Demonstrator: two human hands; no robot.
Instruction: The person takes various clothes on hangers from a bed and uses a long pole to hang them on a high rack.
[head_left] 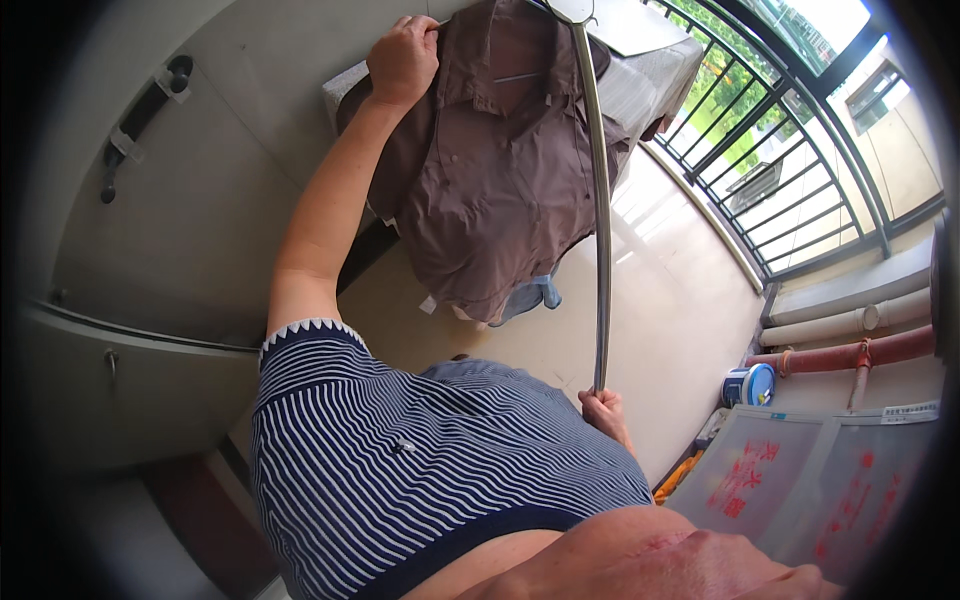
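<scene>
A brown jacket (pixel 500 190) hangs in front of me with its collar at the top and buttons down its front. A thin bar, like part of a hanger, shows inside the collar. My left hand (pixel 403 65) is raised and closed at the jacket's left shoulder edge, pinching the cloth there. Low on the right, my right hand (pixel 604 408) is wrapped round the lower end of a long metal pole (pixel 602 220). The pole runs up past the jacket's right side to the top of the view, where its tip is partly cut off.
Behind the jacket stands a pale covered surface (pixel 650 75). A black railing (pixel 770 150) bounds the right side. Red pipe (pixel 880 350), a blue and white bucket (pixel 748 384) and frosted panels (pixel 770 480) stand low right. A grey cabinet (pixel 140 385) is at left.
</scene>
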